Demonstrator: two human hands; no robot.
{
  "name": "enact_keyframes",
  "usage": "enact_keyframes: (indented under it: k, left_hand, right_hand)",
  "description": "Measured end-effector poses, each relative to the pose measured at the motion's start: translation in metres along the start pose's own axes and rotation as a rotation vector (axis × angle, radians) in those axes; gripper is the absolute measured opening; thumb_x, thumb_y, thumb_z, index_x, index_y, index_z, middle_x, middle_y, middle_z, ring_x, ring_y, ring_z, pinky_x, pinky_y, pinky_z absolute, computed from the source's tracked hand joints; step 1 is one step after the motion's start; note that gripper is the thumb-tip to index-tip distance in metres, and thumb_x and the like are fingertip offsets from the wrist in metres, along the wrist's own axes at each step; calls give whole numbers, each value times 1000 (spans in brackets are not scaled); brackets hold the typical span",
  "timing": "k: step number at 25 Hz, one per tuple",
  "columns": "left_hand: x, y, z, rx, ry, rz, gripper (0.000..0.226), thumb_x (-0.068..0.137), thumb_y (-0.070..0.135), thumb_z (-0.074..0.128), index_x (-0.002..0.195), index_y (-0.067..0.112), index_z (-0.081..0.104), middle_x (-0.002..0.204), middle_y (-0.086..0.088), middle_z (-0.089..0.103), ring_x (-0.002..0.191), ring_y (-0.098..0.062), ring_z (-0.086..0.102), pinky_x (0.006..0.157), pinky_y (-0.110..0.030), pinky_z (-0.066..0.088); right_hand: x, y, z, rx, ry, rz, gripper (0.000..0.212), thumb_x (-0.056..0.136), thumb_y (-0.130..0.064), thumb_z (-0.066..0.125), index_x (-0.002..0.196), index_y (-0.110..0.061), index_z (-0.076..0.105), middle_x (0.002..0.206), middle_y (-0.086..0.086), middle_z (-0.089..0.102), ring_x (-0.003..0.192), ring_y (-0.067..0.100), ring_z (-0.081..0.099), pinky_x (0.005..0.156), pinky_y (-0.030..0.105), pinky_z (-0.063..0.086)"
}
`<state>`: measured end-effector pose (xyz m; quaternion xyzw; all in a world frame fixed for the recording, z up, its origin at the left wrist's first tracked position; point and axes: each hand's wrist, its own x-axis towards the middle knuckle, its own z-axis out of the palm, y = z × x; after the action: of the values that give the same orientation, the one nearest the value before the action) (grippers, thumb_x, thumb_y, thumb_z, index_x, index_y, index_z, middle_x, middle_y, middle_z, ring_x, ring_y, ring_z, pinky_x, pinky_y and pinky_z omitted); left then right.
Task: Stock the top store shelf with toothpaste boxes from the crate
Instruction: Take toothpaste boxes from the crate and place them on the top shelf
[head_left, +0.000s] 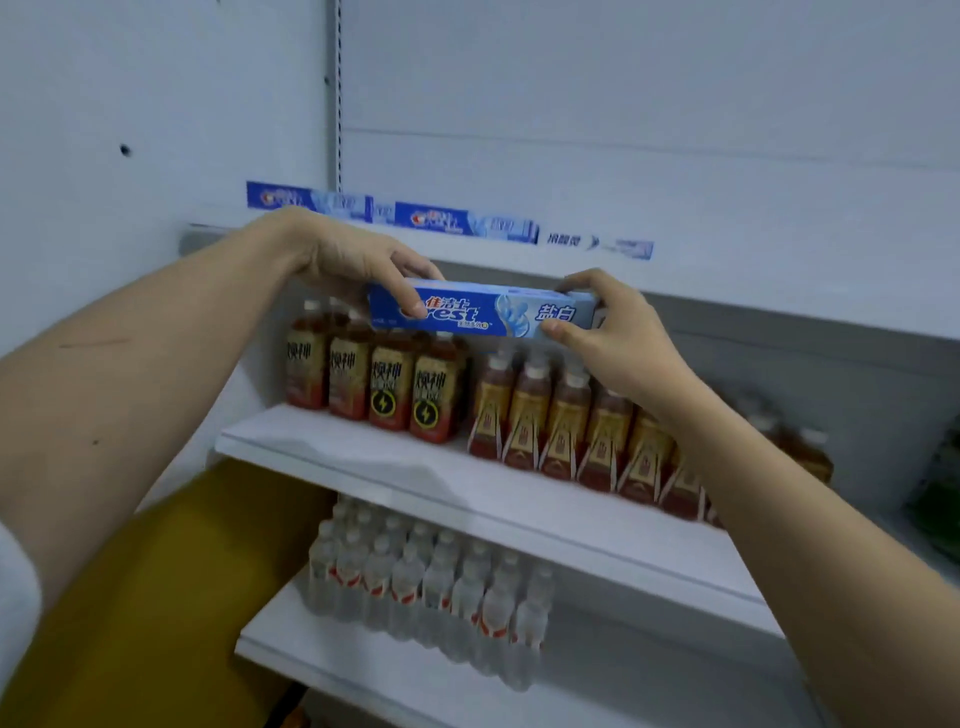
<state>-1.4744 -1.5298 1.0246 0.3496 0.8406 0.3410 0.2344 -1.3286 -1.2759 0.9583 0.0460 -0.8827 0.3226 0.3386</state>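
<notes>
Shelving fills our view, and we place everything against the top shelf (727, 270), whose front edge runs just above our hands. Along its back stand toothpaste boxes already stocked (462, 222), in a row from the left corner toward the middle; to their right the shelf is bare. Just below and in front of that edge we hold one toothpaste box (483, 312) level, not yet over the lip. Our left hand (353, 260) grips its left end from above, fingers curled over the front face; our right hand (608, 322) pinches the right end between thumb and fingers. The crate is out of sight. Biggest risk, we judge: the box must rise past the shelf's front edge, and a low lift would knock it against the lip and tilt it out of our pinch. Pushed in too hard, it could topple the standing row behind. Directly under the top shelf, brown tea bottles (395, 389) crowd the next level, so a dropped box would land among them. Lower still sit clear water bottles (441, 587), and a mustard-coloured shape (156, 597), unidentifiable, shows below left.
</notes>
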Motion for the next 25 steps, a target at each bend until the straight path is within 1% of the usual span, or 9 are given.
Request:
enact_keyframes:
  k: [3, 5, 7, 9, 13, 16, 20, 23, 25]
  left_hand:
    - [3, 4, -29, -93, 152, 121, 42, 71, 16, 82, 110, 17, 65, 106, -1, 71, 88, -13, 67, 71, -24, 55]
    - [10, 2, -49, -114, 253, 194, 36, 72, 15, 81, 105, 17, 65, 105, -3, 70, 88, -14, 66, 71, -23, 57]
    - [20, -4, -68, -140, 345, 265, 42, 69, 19, 84, 106, 15, 65, 110, -6, 69, 95, -18, 67, 79, -27, 58]
    - [33, -12, -86, -95, 454, 290, 49, 65, 30, 86, 109, 18, 66, 115, -9, 68, 102, -23, 67, 86, -35, 58]
    - [59, -25, -107, 121, 610, 246, 40, 78, 35, 81, 112, 25, 63, 110, -4, 67, 104, -26, 64, 94, -43, 54]
    - [78, -35, -122, 166, 663, 237, 44, 79, 36, 80, 116, 22, 63, 112, -6, 64, 103, -30, 62, 89, -44, 55]
    - [103, -43, -135, 277, 670, 169, 55, 81, 42, 76, 128, 18, 58, 128, -5, 55, 105, -20, 54, 88, -33, 48]
    - [121, -46, -139, 319, 697, 160, 57, 84, 42, 73, 130, 13, 56, 132, -6, 54, 111, -18, 51, 87, -29, 42]
    - [131, -49, -141, 333, 725, 154, 57, 85, 41, 72, 130, 12, 56, 134, -8, 54, 117, -21, 52, 89, -29, 42]
  right_hand:
    - [36, -14, -5, 11, 76, -53, 32, 85, -30, 73, 114, -27, 60, 98, -12, 58, 79, 12, 55, 74, 27, 46]
    - [60, -20, -2, -13, 129, -88, 30, 86, -28, 71, 114, -26, 60, 104, -7, 58, 81, 13, 50, 76, 26, 41]
    - [83, -27, 3, -54, 156, -106, 29, 88, -26, 69, 115, -26, 60, 107, -2, 58, 81, 15, 49, 74, 26, 39]
    - [107, -31, 10, -114, 145, -110, 28, 88, -26, 68, 115, -25, 59, 107, 2, 58, 83, 20, 52, 74, 29, 42]
    - [157, -27, 31, -238, 100, -47, 30, 89, -23, 66, 118, -25, 56, 111, 8, 59, 89, 25, 55, 74, 32, 45]
    - [190, -21, 52, -317, 26, 28, 40, 93, -22, 61, 132, -22, 52, 128, 10, 56, 106, 28, 55, 86, 34, 46]
    - [220, -11, 74, -391, -62, 146, 48, 96, -23, 58, 142, -18, 46, 145, 10, 45, 127, 29, 46, 96, 31, 38]
    - [234, -12, 83, -386, -125, 224, 54, 95, -23, 57, 146, -17, 41, 150, 9, 41, 132, 28, 43, 104, 34, 37]
    - [238, -12, 87, -390, -173, 247, 58, 94, -24, 57, 148, -17, 37, 153, 6, 38, 135, 26, 41, 107, 35, 35]
